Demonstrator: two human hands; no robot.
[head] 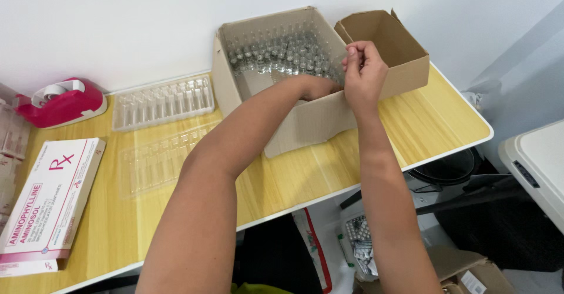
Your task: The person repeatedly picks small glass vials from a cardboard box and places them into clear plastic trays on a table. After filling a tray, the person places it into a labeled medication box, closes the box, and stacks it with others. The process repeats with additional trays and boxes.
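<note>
Nearest, at the bench's (282,182) front left, a flat white-and-pink medicine carton (50,203) lies face up. Just beyond it, two clear plastic ampoule trays: one (158,162) near the left forearm, the other (164,101) farther back by the wall. A pink tape dispenser (59,101) sits at the far left.

Both forearms stretch forward over the yellow wood top. The left hand (320,86) dips inside the open cardboard box (299,123), over its near wall; the wall hides the fingers, so I can't tell how they're curled or whether they hold anything. The right hand (363,74) hovers at the box's right edge, fingertips pinched close together; whatever may be between them is too small to make out.

Inside the box, rows of small clear glass ampoules (282,56) stand upright, packed toward the back. Touching the box's right side, a smaller brown cardboard box (399,65) stands open against the wall.
</note>
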